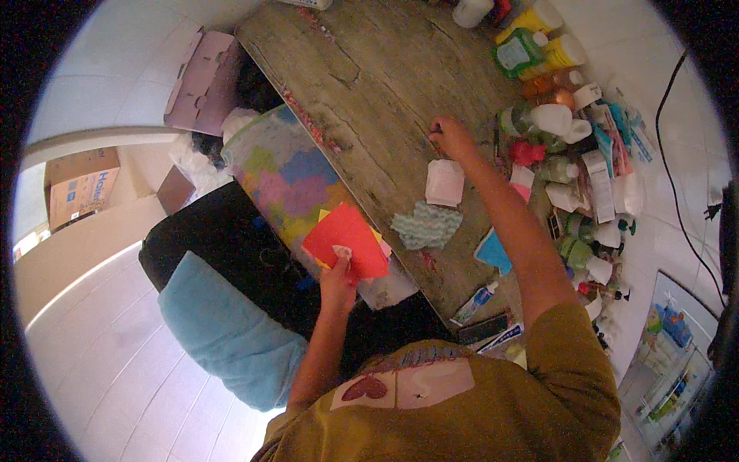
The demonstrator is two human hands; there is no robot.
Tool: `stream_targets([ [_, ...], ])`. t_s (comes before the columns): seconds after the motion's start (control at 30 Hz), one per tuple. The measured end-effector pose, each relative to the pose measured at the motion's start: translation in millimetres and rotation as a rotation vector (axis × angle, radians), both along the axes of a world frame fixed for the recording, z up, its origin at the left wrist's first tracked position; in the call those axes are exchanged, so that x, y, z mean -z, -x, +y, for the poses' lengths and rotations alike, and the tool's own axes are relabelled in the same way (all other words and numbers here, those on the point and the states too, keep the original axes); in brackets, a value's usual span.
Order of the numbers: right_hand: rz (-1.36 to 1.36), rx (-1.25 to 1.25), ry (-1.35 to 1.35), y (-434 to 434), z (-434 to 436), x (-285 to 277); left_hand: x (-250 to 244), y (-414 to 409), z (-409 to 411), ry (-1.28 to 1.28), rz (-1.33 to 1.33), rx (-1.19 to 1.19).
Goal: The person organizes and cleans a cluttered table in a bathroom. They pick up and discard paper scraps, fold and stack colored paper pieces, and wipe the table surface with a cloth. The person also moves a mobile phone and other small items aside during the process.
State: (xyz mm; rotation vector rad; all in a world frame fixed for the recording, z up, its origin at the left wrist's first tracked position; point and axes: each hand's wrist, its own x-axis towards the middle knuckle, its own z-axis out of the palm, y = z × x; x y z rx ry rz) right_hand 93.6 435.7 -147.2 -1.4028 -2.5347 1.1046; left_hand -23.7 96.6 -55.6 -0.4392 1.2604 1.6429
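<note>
My left hand (339,284) grips a small stack of coloured sheets (346,234) at its near edge, beyond the counter's front edge. Red is on top, and yellow and pink corners stick out beneath. A small whitish piece shows by my thumb. Over the wood-patterned counter (392,98), my right hand (453,138) has its fingers curled together. Whether something small is between them is too blurred to tell. Just nearer to me than that hand lies a white, box-like item (444,182). Beside it is a crumpled pale-green wavy cloth (428,225).
Bottles, including a green one (517,53), and cartons line the wall on the right. A blue piece (494,252), a toothpaste tube (474,303) and a dark flat object (484,329) lie nearer. Left are a multicoloured bag (288,179), light-blue cloth (225,329) and pinkish box (203,81).
</note>
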Motion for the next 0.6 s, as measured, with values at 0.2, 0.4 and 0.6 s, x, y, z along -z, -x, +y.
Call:
stream_targets([
  [0.2,-0.062,-0.393,-0.049,15,-6,-22,7,4,-10,0.01,-0.063,0.017],
  [0.4,-0.092,-0.369,-0.055,11,-12,-14,36,17,-26,-0.218,-0.271,-0.02],
  [0.6,0.104,-0.499,0.031,41,-92,-91,-28,18,44,-0.436,-0.447,-0.166],
])
